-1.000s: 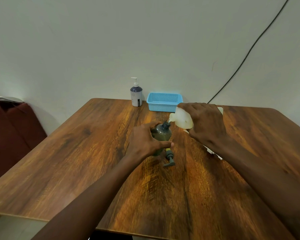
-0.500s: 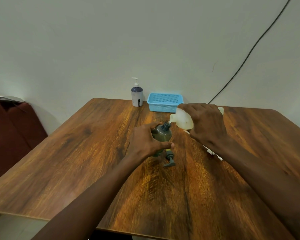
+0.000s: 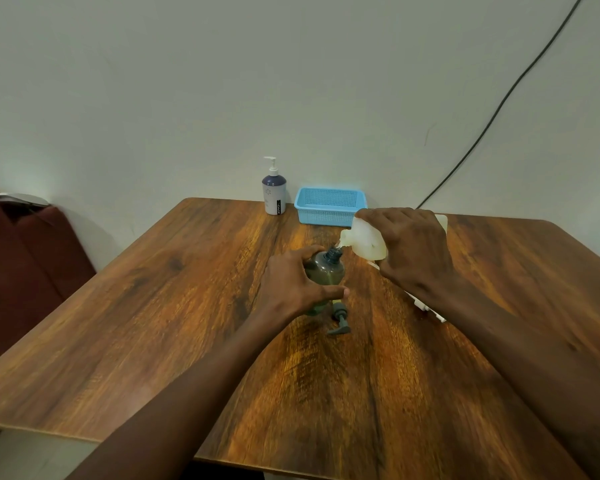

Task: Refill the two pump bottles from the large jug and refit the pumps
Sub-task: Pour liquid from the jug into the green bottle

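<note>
head view: pouring step, i judge. left grip (image 3: 291, 285) curls round the dark bottle (image 3: 326, 268) mid counter (image 3: 153, 323). right grip (image 3: 413, 251) holds the tilted jug (image 3: 364, 242), spout at the bottle's neck. next i'd level the jug, then refit the loose pump (image 3: 340, 318) lying just beside.

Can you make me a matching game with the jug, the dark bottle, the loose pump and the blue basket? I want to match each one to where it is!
Things:
1 jug
2 dark bottle
3 loose pump
4 blue basket

Places:
A lying on the table
B gripped by the left hand
C standing at the table's far edge
D tilted in the right hand

Pairs: 1-D, 2-B, 3-A, 4-C.
</note>
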Demonstrator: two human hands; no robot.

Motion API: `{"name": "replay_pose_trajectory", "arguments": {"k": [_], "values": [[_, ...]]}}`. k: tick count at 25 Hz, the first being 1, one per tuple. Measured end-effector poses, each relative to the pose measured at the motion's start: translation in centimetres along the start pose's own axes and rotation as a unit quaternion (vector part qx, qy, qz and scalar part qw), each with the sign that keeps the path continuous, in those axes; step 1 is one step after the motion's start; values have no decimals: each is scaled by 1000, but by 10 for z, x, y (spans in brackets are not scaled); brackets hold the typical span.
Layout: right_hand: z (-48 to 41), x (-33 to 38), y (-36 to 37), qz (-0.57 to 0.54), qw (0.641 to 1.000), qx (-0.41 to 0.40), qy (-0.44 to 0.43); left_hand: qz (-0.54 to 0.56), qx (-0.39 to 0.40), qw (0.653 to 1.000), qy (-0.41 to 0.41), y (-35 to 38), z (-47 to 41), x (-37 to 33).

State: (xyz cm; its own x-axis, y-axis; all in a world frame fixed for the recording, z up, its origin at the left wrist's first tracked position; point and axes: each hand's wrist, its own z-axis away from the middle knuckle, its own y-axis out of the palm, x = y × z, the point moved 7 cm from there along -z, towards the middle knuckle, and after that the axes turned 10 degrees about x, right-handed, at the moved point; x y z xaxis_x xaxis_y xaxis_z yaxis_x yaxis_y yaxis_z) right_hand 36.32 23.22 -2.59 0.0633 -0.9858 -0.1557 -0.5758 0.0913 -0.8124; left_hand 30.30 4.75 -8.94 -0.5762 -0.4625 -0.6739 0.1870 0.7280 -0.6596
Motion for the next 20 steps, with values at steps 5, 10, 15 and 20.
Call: {"name": "replay_pose_trajectory", "arguments": {"k": [5,10,15,20], "values": [[1,0,2,2,1000,4,-3,-4,0,1000,-6,1,1,1],[2,0,2,1,1000,3,-2,-9,-5,1000,-2,1,0,2],[2,0,1,3,1000,5,-1,-16,-9,1000,-9,2,-1,5],[3,-1,2,1,1000,7,0,-18,-3,1000,-14,6,-2,8]]}}
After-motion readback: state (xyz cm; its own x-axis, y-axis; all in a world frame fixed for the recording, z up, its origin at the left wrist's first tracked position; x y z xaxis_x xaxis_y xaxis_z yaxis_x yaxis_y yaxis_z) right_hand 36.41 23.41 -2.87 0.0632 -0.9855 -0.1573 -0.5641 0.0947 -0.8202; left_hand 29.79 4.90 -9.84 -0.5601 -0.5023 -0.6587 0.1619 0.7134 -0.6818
